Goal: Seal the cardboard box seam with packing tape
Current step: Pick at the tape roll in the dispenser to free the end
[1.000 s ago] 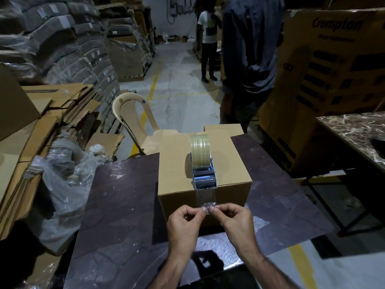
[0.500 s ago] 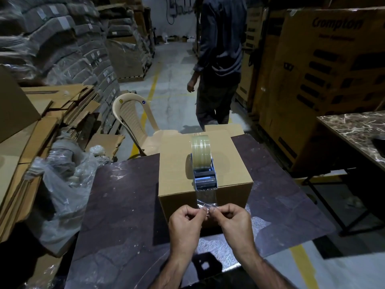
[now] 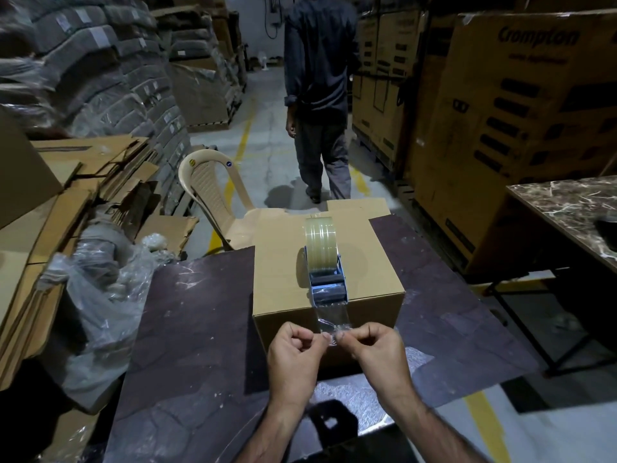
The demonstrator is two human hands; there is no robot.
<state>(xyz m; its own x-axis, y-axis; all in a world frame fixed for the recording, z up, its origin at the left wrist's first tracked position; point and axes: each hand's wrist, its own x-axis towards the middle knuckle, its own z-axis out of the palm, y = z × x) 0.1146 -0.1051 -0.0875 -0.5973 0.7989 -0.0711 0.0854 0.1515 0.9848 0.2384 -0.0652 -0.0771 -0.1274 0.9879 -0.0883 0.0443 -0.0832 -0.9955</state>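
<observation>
A closed brown cardboard box [image 3: 280,282] stands on a dark table [image 3: 187,329]. On its top, along the middle, rests a blue tape dispenser [image 3: 329,287] carrying a roll of clear packing tape [image 3: 319,240]. A strip of clear tape [image 3: 332,317] runs from the dispenser down over the box's near edge. My left hand [image 3: 293,357] and my right hand [image 3: 377,354] are side by side in front of the box, each pinching the crumpled free end of that strip between thumb and fingers.
A beige plastic chair [image 3: 213,192] stands behind the table. Flattened cartons [image 3: 66,182] and plastic wrap [image 3: 100,295] pile up on the left. A person [image 3: 317,95] stands in the aisle. Large cartons [image 3: 521,128] and a marble-topped table [image 3: 567,208] fill the right.
The tape strip has grown slightly longer as both hands drew its end down the box front. The person in the aisle has walked farther away.
</observation>
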